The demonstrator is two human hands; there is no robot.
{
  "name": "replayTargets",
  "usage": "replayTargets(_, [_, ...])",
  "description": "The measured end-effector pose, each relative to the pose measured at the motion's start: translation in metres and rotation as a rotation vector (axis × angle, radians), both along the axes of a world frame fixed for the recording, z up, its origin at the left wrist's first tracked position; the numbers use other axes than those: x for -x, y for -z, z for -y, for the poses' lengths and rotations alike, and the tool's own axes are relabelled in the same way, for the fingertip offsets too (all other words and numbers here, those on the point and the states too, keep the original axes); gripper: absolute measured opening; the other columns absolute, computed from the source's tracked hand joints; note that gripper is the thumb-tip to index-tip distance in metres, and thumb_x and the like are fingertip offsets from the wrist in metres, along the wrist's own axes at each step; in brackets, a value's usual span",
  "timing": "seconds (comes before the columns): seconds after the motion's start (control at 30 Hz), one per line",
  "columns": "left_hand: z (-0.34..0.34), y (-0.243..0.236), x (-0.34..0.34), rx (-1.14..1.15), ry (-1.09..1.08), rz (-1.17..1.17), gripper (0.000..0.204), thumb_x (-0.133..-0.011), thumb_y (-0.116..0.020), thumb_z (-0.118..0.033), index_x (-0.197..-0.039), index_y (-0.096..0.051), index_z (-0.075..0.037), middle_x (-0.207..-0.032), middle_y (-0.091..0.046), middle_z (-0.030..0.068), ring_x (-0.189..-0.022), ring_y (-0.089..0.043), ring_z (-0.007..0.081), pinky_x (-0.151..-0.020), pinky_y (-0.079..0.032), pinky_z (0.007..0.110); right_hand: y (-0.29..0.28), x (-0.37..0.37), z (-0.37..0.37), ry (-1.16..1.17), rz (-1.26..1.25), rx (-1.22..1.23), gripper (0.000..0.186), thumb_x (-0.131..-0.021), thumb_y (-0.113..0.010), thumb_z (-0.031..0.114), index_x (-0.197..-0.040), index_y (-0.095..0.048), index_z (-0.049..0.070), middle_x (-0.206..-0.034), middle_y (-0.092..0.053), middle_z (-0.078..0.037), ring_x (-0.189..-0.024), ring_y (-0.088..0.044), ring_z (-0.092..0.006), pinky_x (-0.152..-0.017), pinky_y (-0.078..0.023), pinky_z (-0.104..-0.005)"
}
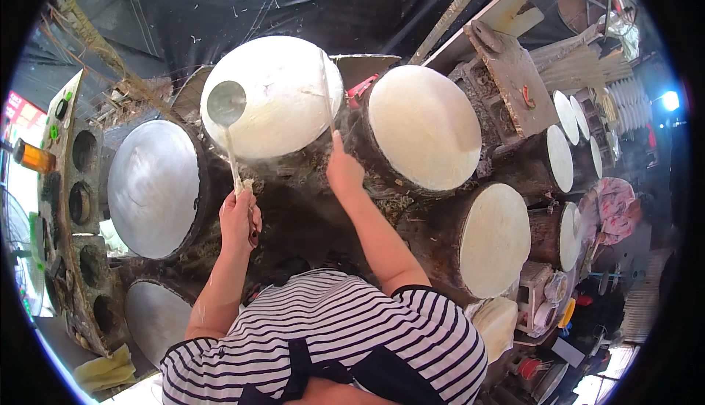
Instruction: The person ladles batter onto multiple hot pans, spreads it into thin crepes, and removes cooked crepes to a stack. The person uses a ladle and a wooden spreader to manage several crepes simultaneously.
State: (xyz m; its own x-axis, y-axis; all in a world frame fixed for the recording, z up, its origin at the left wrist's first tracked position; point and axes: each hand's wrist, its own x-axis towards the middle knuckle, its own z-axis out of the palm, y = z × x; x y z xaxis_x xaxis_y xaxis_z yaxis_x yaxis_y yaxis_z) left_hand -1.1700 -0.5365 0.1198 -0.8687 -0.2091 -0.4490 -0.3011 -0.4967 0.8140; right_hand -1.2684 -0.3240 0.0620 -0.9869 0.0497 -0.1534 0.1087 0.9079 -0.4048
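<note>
My left hand (239, 223) is closed around the handle of a metal ladle (226, 104). The ladle's round bowl is over the left part of a large round griddle (272, 129), whose top is coated with white batter. In my right hand (345, 172) is a thin flat stick (327, 89), gripped with the forefinger laid along it. The stick reaches across the right part of the same griddle; whether it touches the batter I cannot tell.
To the left stands a bare metal round griddle (154, 188). A white-coated one (426, 126) is to the right, another (496, 240) nearer me. Concrete blocks (87, 199) line the left side. A wooden board (510, 74) leans at the back right. Dark sheeting (316, 16) hangs behind.
</note>
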Motion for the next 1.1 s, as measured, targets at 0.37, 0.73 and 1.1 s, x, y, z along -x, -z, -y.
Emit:
replayTargets(0.37, [-0.003,0.002,-0.012,0.003,-0.055,-0.007,0.018,-0.091,-0.054,-0.020,-0.079,-0.048,-0.007,-0.064,-0.046,0.0001,-0.041,-0.045,0.0090,-0.032,-0.036,0.024,0.004,0.041,-0.017,-0.112,-0.103,-0.178,0.054,-0.088,-0.040,0.015,-0.140,-0.028,0.020,-0.081,-0.062,-0.020,-0.068,-0.063,-0.0355,-0.059,-0.049,-0.0468])
replayTargets(0.73, [-0.030,-0.004,-0.027,0.029,-0.199,-0.007,0.016,-0.092,-0.052,-0.018,-0.082,-0.049,-0.007,-0.065,-0.046,-0.0003,-0.041,-0.045,0.0089,-0.032,-0.036,0.024,0.000,0.087,-0.016,-0.398,-0.229,-0.164,0.053,-0.086,-0.040,0.011,-0.137,-0.034,0.021,-0.075,-0.064,-0.016,-0.069,-0.065,-0.0339,-0.059,-0.050,-0.0467])
replayTargets(1.1, [-0.036,0.005,-0.041,0.081,-0.261,0.011,0.016,-0.092,-0.053,-0.023,-0.086,-0.050,-0.008,-0.064,-0.045,-0.0017,-0.040,-0.044,0.0076,-0.031,-0.035,0.023,-0.005,0.107,-0.004,-0.617,-0.170,-0.152,0.049,-0.088,-0.041,0.014,-0.136,-0.036,0.021,-0.077,-0.065,-0.015,-0.071,-0.065,-0.0325,-0.060,-0.049,-0.0455])
